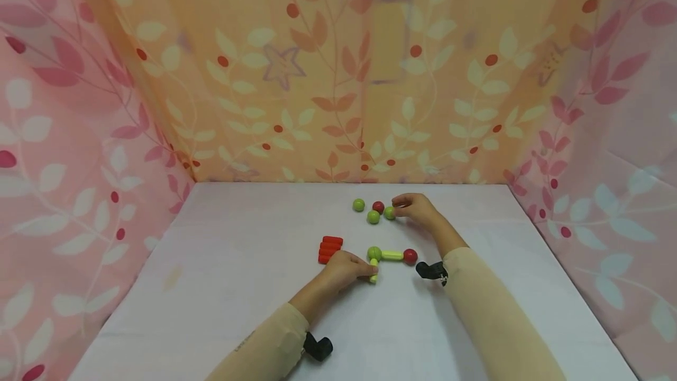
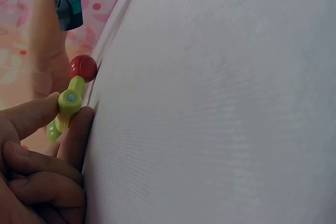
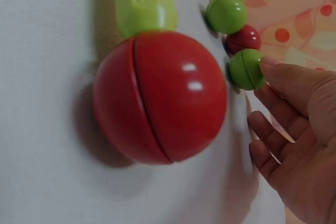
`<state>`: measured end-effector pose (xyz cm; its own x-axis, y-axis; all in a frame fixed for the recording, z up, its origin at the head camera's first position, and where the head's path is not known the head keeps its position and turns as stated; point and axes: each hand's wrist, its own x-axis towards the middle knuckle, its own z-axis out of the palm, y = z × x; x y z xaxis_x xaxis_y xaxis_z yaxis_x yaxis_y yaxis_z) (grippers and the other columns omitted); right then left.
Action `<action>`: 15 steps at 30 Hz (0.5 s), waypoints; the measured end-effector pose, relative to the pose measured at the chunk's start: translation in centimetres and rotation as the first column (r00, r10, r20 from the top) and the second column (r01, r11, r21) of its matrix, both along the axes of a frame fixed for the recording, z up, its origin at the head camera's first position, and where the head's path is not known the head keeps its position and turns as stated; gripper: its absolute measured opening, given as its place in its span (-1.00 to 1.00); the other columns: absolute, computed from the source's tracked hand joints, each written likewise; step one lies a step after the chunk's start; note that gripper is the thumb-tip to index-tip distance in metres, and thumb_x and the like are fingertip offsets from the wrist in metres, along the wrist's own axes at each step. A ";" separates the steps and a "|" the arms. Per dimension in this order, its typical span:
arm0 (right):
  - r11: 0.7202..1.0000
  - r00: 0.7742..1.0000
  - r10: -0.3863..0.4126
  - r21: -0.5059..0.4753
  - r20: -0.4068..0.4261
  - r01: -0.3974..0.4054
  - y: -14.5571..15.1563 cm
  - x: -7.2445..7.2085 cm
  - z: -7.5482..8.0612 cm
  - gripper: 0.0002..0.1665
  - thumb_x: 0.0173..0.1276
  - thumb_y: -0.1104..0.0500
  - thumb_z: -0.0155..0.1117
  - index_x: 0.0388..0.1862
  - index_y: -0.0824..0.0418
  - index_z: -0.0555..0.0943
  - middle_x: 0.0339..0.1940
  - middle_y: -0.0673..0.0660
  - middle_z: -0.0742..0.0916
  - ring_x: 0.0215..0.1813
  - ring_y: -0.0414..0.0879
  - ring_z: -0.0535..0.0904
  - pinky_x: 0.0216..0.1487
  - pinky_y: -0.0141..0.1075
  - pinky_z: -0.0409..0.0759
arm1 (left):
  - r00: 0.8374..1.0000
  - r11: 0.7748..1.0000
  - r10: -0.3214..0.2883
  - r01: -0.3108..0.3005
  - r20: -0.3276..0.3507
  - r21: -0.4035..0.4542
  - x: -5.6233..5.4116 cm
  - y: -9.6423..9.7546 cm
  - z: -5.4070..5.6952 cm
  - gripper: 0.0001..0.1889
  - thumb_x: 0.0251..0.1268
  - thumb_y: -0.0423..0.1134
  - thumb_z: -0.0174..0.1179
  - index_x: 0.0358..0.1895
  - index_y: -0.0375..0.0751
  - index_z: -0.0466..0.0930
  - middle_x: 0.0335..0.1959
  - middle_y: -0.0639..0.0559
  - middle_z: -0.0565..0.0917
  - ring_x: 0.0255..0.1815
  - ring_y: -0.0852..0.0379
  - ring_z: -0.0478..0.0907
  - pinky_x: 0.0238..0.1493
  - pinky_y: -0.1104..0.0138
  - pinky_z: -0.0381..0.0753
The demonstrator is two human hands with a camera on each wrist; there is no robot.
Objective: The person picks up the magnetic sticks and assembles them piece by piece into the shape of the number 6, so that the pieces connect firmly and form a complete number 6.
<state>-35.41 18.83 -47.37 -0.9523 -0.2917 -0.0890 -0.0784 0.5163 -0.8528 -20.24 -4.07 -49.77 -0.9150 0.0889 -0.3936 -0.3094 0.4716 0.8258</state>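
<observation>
My left hand [image 1: 345, 271] pinches a yellow-green rod [image 1: 374, 279] between thumb and index finger, its other fingers curled. The rod's far end joins a green ball [image 1: 374, 253]. From that ball a second yellow-green rod [image 1: 392, 256] runs right to a red ball [image 1: 409, 256], which looms large in the right wrist view. Farther back, my right hand [image 1: 420, 211] has thumb and index finger at the edge of a loose green ball [image 3: 245, 70], pinching it, with the other fingers spread loosely. That ball rests on the table among other loose balls.
Beside the held ball are another red ball [image 1: 378, 207] and two green balls, one in front [image 1: 373, 217] and one farther left [image 1: 358, 204]. Several red rods [image 1: 331, 246] lie side by side behind the left hand. Patterned cloth [image 1: 338, 75] surrounds the white table [image 1: 238, 240].
</observation>
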 end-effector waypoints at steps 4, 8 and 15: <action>1.000 1.000 0.008 -0.001 -0.006 -0.008 -0.2 -0.3 -0.7 -0.46 0.11 0.23 0.36 0.10 0.33 0.50 0.03 0.22 0.62 0.03 0.05 0.50 0.04 -0.12 0.42 | 1.000 1.000 -0.006 0.006 -0.011 0.001 0.0 -0.2 0.0 -0.71 -0.19 0.11 0.41 -0.57 -0.03 0.68 -0.58 0.09 0.65 -0.44 0.11 0.44 -0.56 0.34 0.26; 1.000 1.000 -0.006 0.025 -0.008 0.006 -0.1 -0.6 -1.4 -0.48 0.09 0.19 0.38 0.08 0.24 0.54 -0.01 0.15 0.64 0.02 0.00 0.48 0.01 -0.16 0.43 | 1.000 1.000 -0.013 0.013 -0.023 0.005 0.1 -0.2 0.1 -0.71 -0.18 0.11 0.40 -0.57 -0.02 0.69 -0.57 0.09 0.66 -0.44 0.11 0.44 -0.56 0.34 0.26; 0.999 0.999 -0.035 0.042 0.026 0.034 -0.2 -0.4 -1.6 -0.55 0.09 0.17 0.39 0.01 0.12 0.58 -0.06 0.09 0.64 0.00 -0.02 0.47 -0.06 -0.18 0.45 | 1.000 1.000 0.007 -0.007 -0.010 0.000 0.1 0.0 0.1 -0.69 -0.20 0.13 0.40 -0.57 -0.02 0.68 -0.55 0.09 0.64 -0.39 0.10 0.45 -0.51 0.33 0.31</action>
